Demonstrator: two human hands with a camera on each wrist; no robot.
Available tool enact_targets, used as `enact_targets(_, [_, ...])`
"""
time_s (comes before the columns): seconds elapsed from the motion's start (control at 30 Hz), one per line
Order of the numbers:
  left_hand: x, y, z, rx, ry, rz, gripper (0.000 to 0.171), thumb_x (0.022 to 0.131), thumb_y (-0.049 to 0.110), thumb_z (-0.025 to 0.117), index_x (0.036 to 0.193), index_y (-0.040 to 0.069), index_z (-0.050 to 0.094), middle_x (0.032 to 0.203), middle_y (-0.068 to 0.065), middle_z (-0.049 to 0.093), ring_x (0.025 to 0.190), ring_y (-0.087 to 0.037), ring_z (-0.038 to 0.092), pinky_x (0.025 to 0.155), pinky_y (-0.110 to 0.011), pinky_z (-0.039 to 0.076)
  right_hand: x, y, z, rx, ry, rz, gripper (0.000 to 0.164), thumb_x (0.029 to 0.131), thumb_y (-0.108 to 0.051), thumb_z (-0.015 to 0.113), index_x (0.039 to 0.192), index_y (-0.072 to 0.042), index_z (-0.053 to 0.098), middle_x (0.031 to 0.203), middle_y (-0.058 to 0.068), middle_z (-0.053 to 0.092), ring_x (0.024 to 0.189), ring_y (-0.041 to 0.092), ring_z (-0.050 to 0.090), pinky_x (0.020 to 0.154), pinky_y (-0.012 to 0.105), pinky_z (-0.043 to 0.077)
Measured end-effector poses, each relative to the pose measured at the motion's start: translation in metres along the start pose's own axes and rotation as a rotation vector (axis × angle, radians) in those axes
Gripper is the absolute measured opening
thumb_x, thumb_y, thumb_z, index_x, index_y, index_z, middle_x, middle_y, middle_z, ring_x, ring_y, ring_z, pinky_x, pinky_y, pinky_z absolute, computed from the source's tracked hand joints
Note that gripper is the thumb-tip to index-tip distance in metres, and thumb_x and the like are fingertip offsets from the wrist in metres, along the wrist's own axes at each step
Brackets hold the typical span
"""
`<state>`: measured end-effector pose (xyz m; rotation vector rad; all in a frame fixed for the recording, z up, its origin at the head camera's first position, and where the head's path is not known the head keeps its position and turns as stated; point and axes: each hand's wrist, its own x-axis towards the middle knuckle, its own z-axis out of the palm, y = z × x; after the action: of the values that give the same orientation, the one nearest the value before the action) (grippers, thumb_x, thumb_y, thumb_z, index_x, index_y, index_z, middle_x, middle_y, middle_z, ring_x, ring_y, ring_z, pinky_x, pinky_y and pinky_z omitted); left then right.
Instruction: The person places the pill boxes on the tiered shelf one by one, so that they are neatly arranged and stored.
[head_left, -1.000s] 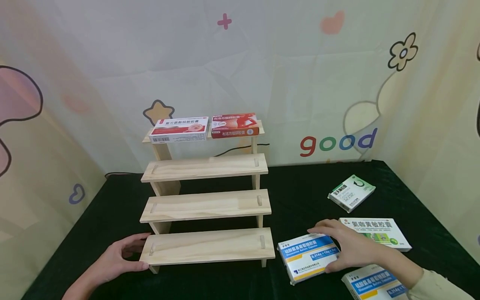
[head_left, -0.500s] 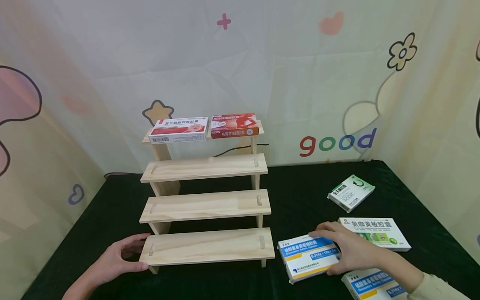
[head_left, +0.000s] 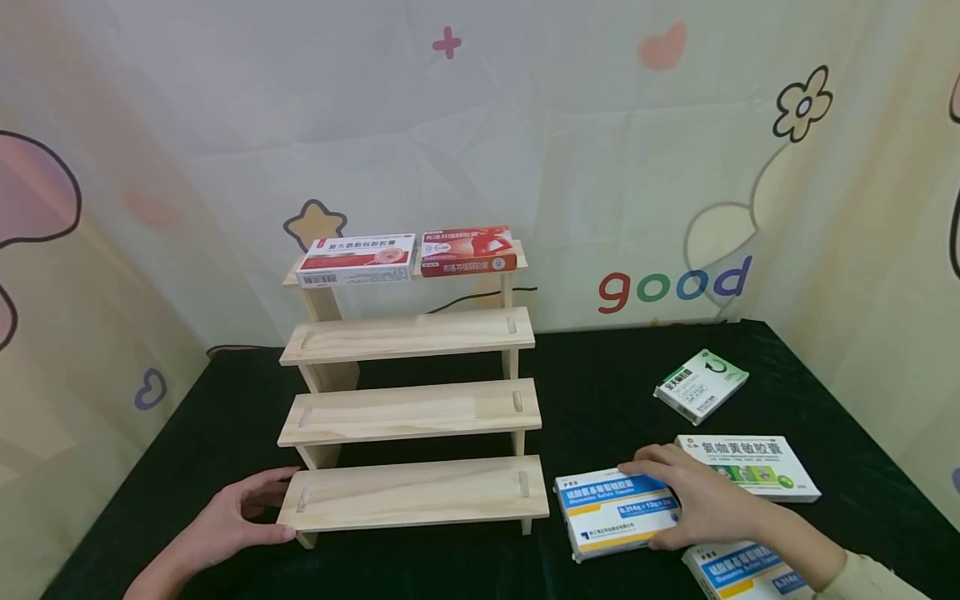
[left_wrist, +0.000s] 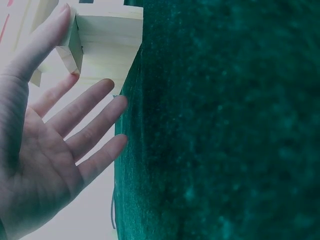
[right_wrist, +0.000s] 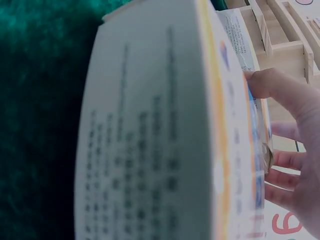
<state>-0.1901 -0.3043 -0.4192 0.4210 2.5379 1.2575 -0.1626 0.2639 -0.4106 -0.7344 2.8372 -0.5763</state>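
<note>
A tiered wooden rack stands on the dark green cloth. Its bottom step has my left hand at its left end; the left wrist view shows nearly straight, spread fingers, with the thumb and index fingertip touching the wood. To the right of the rack, my right hand grips a blue, white and yellow medicine box across its right part, thumb at the near edge and fingers at the far edge. A similar medicine box lies under the right forearm, partly cut off; its printed side fills much of the right wrist view.
On the top step sit a white-and-red box and a red box. A white box with a green picture lies behind the right hand, partly covered. Farther back lies a green-and-white box. A patterned curtain hangs behind.
The box in my right hand has turned slightly, its near-left corner shifting up and left in the view. My left hand stays at the bottom step.
</note>
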Motion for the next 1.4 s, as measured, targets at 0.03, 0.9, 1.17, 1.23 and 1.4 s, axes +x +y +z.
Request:
enact_targets(0.03, [0.0, 0.0, 0.0, 0.001, 0.001, 0.001, 0.064, 0.08, 0.017, 0.068, 0.132, -0.005, 0.039, 0.123, -0.027, 0.048, 0.1, -0.033, 0.055, 0.077, -0.04, 0.046, 0.0, 0.0, 0.0, -0.002, 0.001, -0.001, 0.074, 0.063, -0.057, 0.072, 0.127, -0.024, 0.05, 0.125, 0.008, 0.044, 0.107, 0.027, 0.044, 0.083, 0.052, 0.041])
enact_targets(0.9, [0.0, 0.0, 0.001, -0.026, -0.014, -0.012, 0.065, 0.08, 0.017, 0.068, 0.133, -0.005, 0.037, 0.124, -0.029, 0.046, 0.101, -0.034, 0.054, 0.076, -0.039, 0.046, 0.008, -0.004, -0.026, -0.093, 0.067, -0.049, 0.072, 0.063, -0.055, 0.073, 0.123, -0.02, 0.054, 0.122, 0.008, 0.048, 0.107, 0.026, 0.047, 0.083, 0.049, 0.042])
enact_targets(1.17, [0.0, 0.001, 0.0, -0.007, -0.006, -0.011, 0.064, 0.08, 0.017, 0.068, 0.132, -0.005, 0.037, 0.123, -0.028, 0.047, 0.101, -0.034, 0.055, 0.076, -0.041, 0.046, 0.012, -0.006, -0.036, -0.125, 0.092, -0.036, 0.072, 0.061, -0.054, 0.075, 0.122, -0.022, 0.054, 0.122, 0.008, 0.048, 0.107, 0.026, 0.047, 0.085, 0.049, 0.042])
enact_targets(1.23, [0.0, 0.001, 0.0, -0.005, -0.006, -0.012, 0.065, 0.081, 0.017, 0.068, 0.133, -0.005, 0.037, 0.123, -0.028, 0.047, 0.101, -0.034, 0.055, 0.077, -0.041, 0.046, 0.014, -0.007, -0.038, -0.125, 0.089, -0.036, 0.072, 0.062, -0.054, 0.075, 0.123, -0.022, 0.054, 0.122, 0.008, 0.048, 0.108, 0.026, 0.047, 0.085, 0.049, 0.042])
enact_targets(1.4, [0.0, 0.002, 0.0, -0.006, -0.008, -0.017, 0.065, 0.081, 0.018, 0.068, 0.133, -0.005, 0.037, 0.123, -0.028, 0.048, 0.102, -0.034, 0.054, 0.077, -0.041, 0.046, 0.016, -0.011, -0.045, -0.142, 0.089, -0.042, 0.07, 0.063, -0.052, 0.075, 0.122, -0.021, 0.054, 0.123, 0.009, 0.048, 0.107, 0.027, 0.046, 0.084, 0.05, 0.043])
